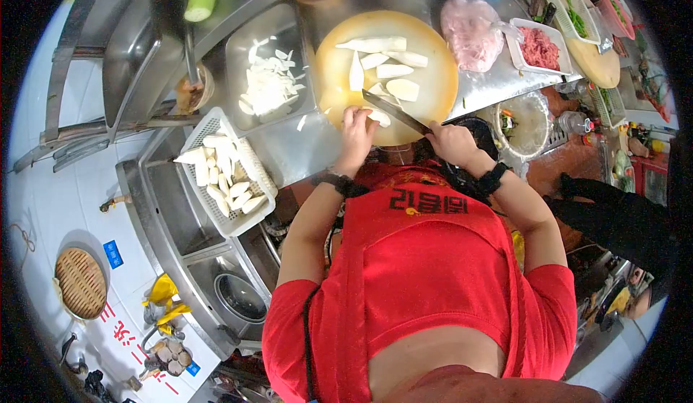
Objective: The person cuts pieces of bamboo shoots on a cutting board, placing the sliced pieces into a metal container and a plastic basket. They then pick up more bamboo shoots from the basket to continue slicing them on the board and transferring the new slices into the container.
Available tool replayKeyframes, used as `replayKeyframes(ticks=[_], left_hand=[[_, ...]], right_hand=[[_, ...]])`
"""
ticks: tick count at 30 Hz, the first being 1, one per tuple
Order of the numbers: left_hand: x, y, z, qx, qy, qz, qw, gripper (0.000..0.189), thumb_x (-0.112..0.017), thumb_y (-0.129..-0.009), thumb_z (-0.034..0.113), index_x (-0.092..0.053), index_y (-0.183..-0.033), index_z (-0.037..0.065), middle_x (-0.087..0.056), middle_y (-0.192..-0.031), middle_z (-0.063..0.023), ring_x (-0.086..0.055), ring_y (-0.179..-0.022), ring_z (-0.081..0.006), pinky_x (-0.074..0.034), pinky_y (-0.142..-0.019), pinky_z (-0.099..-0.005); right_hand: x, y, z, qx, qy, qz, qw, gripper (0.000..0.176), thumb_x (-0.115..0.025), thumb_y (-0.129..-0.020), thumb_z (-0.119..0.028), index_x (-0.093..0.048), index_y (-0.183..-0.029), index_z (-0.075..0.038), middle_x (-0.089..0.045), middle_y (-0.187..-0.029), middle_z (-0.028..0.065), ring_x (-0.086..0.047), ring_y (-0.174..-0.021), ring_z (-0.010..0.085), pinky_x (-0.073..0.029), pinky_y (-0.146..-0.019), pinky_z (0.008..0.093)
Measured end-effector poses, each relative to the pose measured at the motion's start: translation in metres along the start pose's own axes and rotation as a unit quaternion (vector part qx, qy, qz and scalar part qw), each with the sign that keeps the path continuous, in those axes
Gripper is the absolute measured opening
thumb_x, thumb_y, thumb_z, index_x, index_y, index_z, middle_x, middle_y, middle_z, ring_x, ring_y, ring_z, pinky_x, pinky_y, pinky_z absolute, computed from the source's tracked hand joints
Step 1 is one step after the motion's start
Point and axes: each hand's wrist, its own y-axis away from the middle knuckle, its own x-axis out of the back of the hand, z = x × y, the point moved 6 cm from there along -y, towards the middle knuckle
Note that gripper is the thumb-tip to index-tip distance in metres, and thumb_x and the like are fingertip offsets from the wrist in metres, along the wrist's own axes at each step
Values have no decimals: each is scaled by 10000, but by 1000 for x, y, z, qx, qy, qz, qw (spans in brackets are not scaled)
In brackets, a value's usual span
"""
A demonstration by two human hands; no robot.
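My right hand (pixel 453 146) is wrapped round the handle of a kitchen knife (pixel 397 114), whose blade points up and left over the round yellow cutting board (pixel 339 38). At the board's near edge, the curled fingers of my left hand (pixel 354 136) hold a peeled white vegetable piece (pixel 378 117) beside the blade. Farther up the board lie several more peeled white stalk pieces (pixel 406 58), some whole and tapered, some cut short. Left of the board, a steel tray (pixel 238 46) holds thin white slices (pixel 271 82).
A white plastic basket (pixel 258 165) of peeled stalks stands at the left by the steel sink (pixel 170 222). Right of the board are a pink-filled plastic bag (pixel 473 33) and a white tub of minced meat (pixel 540 48). A lined bin (pixel 523 143) stands below the counter; a dark-clothed person's legs (pixel 613 219) are at the right.
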Motion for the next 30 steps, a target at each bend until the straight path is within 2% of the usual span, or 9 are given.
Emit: replayKeyframes(ticks=[1, 3, 9, 14, 18, 22, 24, 30], left_hand=[[-2, 1, -2, 4, 11, -7, 1000, 319, -720, -706, 148, -571, -967, 40, -483, -1065, -161, -507, -980, -334, -423, -831, -396], [-3, 2, -4, -3, 14, -6, 1000, 328, -729, -700, 160, -565, -957, 38, -492, -1048, -153, -513, -964, -328, -424, -822, -392], [-4, -2, -7, -12, 11, -9, 1000, 339, -739, -696, 181, -548, -933, 33, -498, -1022, -143, -513, -946, -326, -425, -800, -394], [-4, -2, -6, -9, 29, 10, 999, 325, -735, -700, 174, -545, -919, 25, -501, -1008, -139, -516, -928, -318, -424, -802, -394], [-2, 0, -9, -32, 41, 22, 998, 202, -685, -742, 103, -558, -878, 23, -508, -969, -135, -528, -900, -311, -437, -784, -385], [-3, 1, -10, -37, 78, 44, 995, 99, -636, -772, 48, -574, -848, 28, -514, -936, -129, -546, -850, -307, -461, -736, -368], [-1, 2, -6, -42, 71, 48, 995, 94, -634, -773, 45, -576, -846, 28, -516, -925, -128, -549, -839, -305, -463, -727, -365], [3, -2, -1, -29, 63, 42, 997, 73, -626, -775, 39, -582, -832, 26, -521, -899, -123, -551, -822, -306, -461, -715, -364]], right_hand=[[-1, -1, -3, -1, 0, -1, 1000, 251, -515, -855, -260, -516, -888, -11, -601, -647, 193, -612, -619, 351, -482, -545, 459], [-8, -5, -7, -25, 13, -17, 999, 248, -516, -855, -260, -512, -874, -14, -602, -643, 190, -612, -600, 346, -483, -519, 449], [5, -8, -9, -4, 39, -19, 999, 243, -471, -865, -259, -521, -896, -23, -615, -649, 175, -627, -604, 334, -499, -530, 434], [-14, -11, -6, -11, 30, -15, 999, 246, -470, -870, -259, -513, -885, -17, -614, -640, 172, -623, -579, 332, -495, -506, 426], [-2, -14, -7, -9, 47, -40, 998, 233, -470, -869, -245, -509, -892, -16, -617, -645, 173, -623, -569, 327, -496, -503, 426], [-3, -9, -11, 10, 36, -21, 999, 241, -462, -875, -251, -502, -912, -16, -619, -647, 173, -626, -569, 322, -496, -494, 422], [-19, -14, -6, -17, 52, -35, 998, 229, -461, -871, -242, -514, -900, -21, -619, -650, 174, -626, -574, 322, -493, -488, 416], [7, -9, -13, 8, 38, -34, 999, 207, -467, -848, -209, -524, -903, -17, -622, -661, 176, -629, -584, 322, -502, -508, 418]])
